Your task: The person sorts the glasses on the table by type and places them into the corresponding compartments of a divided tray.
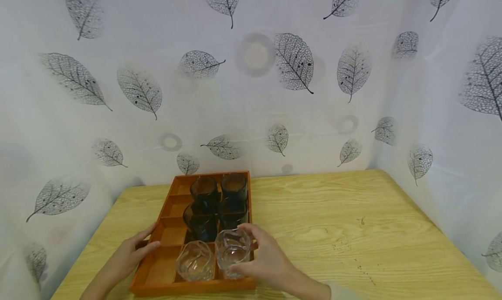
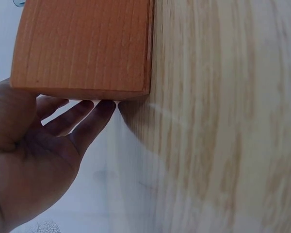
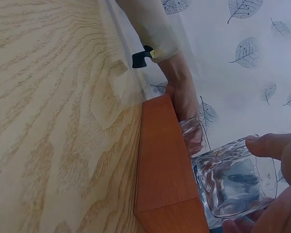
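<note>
A clear, wavy-sided glass [image 1: 233,250] is held in my right hand [image 1: 270,258], thumb on the near side and fingers on the far side. It is at the front right compartment of an orange-brown wooden tray [image 1: 192,288]; the right wrist view shows it tilted at the tray's edge. Another clear glass [image 1: 195,261] sits just left of it. My left hand [image 1: 127,256] grips the tray's left side, thumb over the rim and fingers against the outer wall [image 2: 87,53]. Several dark glasses [image 1: 200,221] stand in the compartments behind the clear ones.
The tray lies on a light wood-grain table [image 1: 333,234], whose surface extends to the right. A white curtain with leaf prints [image 1: 294,60] hangs behind the table and along both sides. Bare compartments [image 1: 173,231] run down the tray's left column.
</note>
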A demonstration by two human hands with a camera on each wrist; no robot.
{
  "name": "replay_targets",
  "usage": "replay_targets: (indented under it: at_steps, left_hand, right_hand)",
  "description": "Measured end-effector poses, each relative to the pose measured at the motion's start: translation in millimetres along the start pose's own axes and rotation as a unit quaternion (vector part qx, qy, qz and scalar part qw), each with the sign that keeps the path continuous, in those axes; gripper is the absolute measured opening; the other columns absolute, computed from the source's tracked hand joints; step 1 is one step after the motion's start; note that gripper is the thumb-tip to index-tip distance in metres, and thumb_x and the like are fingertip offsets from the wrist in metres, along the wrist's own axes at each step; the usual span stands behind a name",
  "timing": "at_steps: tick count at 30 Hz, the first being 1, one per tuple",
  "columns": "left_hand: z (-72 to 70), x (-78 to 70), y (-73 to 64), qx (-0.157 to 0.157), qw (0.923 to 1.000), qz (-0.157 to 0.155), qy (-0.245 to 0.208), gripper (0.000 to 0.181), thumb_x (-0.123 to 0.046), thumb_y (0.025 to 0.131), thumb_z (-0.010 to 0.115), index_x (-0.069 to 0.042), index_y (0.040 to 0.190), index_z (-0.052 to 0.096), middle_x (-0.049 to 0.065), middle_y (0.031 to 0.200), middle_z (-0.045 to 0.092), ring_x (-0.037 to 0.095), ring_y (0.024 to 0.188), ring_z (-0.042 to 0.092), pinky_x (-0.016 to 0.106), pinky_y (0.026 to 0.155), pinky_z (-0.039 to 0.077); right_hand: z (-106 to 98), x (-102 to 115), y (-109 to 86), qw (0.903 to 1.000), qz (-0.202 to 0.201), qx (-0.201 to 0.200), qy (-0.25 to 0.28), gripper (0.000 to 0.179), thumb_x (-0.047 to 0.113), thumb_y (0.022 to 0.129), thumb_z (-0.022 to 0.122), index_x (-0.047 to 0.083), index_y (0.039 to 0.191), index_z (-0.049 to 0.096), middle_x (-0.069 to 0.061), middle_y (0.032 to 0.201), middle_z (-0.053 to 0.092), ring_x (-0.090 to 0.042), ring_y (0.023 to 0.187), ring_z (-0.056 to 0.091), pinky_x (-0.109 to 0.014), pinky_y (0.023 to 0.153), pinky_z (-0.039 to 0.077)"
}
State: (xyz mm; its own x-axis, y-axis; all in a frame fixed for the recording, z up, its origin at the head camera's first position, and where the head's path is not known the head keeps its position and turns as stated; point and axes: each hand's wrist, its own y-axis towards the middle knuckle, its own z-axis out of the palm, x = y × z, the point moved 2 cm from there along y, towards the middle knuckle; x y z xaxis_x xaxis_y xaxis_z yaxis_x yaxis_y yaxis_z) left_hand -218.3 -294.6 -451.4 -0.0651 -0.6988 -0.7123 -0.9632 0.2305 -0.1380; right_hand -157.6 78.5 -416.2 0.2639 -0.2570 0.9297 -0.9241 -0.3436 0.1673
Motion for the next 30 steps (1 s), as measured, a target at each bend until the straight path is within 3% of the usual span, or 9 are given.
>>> replay_targets:
  at_steps: [8,16,30]
  left_hand:
    - [-0.6,-0.6,0.0,0.003,1.0,0.0,-0.003,0.073,-0.033,0.107,0.059,0.005,0.16,0.028,0.034,0.159,0.03,0.052,0.132,0.05,0.053,0.097,0.053]
    - [-0.7,-0.9,-0.6,0.002,1.0,-0.001,-0.004,0.073,-0.033,0.107,0.059,0.006,0.16,0.028,0.036,0.157,0.03,0.054,0.132,0.048,0.053,0.097,0.053]
    - [0.3,0.6,0.0,-0.004,1.0,0.002,0.002,0.072,-0.032,0.106,0.06,0.005,0.159,0.03,0.035,0.157,0.032,0.052,0.131,0.051,0.053,0.097,0.053]
  right_hand:
    - [1.4,-4.7,0.2,0.9999,0.015,-0.001,0.0,0.073,0.017,0.076,0.093,0.005,0.138,0.056,-0.008,0.124,0.063,-0.025,0.097,0.059,-0.026,0.075,0.055]
    - [4.5,-8.6,-1.7,0.9996,0.018,0.006,-0.02,0.075,0.02,0.075,0.095,0.006,0.138,0.056,-0.003,0.126,0.062,-0.023,0.102,0.057,-0.027,0.081,0.053]
    - [5.2,-13.0,-0.9,0.9957,-0.024,-0.007,-0.09,0.075,0.033,0.073,0.096,0.007,0.133,0.059,0.001,0.121,0.057,-0.016,0.105,0.056,-0.03,0.091,0.053]
